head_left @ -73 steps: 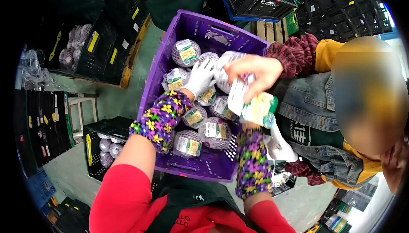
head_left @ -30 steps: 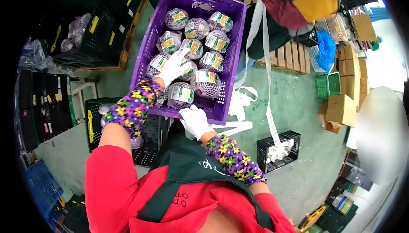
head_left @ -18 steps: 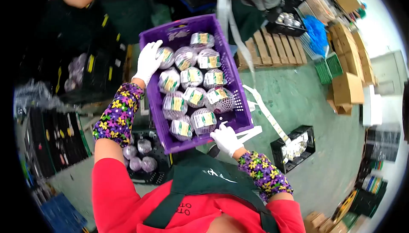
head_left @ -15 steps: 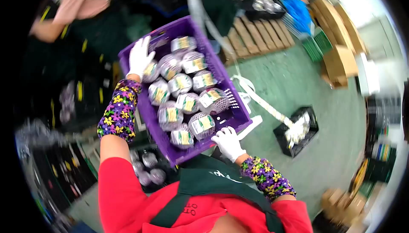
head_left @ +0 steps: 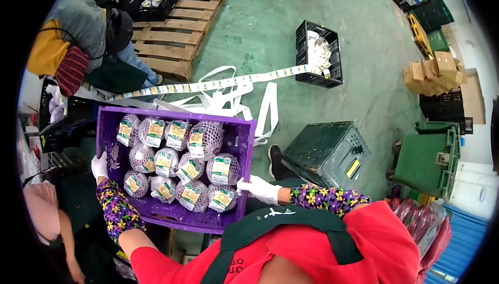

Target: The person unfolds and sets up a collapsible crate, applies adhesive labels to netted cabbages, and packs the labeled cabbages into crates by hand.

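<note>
A purple crate (head_left: 174,112) is held in front of my body, its long side running left to right. Several round items in white netting (head_left: 206,139), with green and yellow labels, lie inside it in rows. My left hand (head_left: 99,166), in a white glove, is closed on the crate's left end. The white-gloved right hand (head_left: 259,189) grips the crate's right end, fingers wrapped at the edge. Both sleeves have a flower pattern.
Beyond the crate, a long label strip (head_left: 218,83) runs to a black crate (head_left: 339,65). A dark green crate (head_left: 332,151) stands at the right. One co-worker (head_left: 86,29) bends by a wooden pallet (head_left: 174,34); another person's arm (head_left: 67,237) is at lower left.
The view has swung to the right. The purple crate has turned with my body from a slanted position to lying crosswise. My left hand has moved from its far corner to its left end.
</note>
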`<act>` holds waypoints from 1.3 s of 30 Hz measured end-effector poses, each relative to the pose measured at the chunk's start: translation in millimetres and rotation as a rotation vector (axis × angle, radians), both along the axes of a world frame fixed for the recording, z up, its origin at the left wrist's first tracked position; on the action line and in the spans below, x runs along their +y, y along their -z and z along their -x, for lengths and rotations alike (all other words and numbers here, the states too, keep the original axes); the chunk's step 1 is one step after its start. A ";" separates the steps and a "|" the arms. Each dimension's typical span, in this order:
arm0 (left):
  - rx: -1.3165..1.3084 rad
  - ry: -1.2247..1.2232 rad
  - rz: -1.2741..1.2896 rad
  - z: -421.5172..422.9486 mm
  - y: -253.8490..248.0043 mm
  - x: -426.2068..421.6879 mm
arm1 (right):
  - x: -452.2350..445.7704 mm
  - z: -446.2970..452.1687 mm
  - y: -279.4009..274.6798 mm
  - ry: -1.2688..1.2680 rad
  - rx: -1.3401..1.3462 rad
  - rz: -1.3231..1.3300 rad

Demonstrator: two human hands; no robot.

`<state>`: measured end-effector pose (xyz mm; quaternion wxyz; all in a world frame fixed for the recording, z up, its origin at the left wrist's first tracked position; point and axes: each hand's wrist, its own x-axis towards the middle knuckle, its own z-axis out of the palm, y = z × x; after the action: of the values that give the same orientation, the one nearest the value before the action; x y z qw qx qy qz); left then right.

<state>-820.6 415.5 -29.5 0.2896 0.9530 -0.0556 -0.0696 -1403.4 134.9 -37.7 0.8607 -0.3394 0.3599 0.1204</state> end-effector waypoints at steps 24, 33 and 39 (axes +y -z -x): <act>0.930 0.335 0.854 411.9 -155.8 -525.5 | -549.8 313.3 -163.5 0.459 0.476 0.938; 0.443 0.672 0.357 449.3 -155.6 -749.3 | -623.4 430.3 -162.8 0.737 0.602 0.904; 0.330 0.880 0.177 411.9 -169.1 -882.3 | -664.5 434.0 -122.0 0.825 0.638 0.745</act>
<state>-1232.4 -466.7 139.6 0.3175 0.7868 -0.4130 -0.3310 -1837.4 -529.6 84.3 0.5112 -0.3968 0.7172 -0.2586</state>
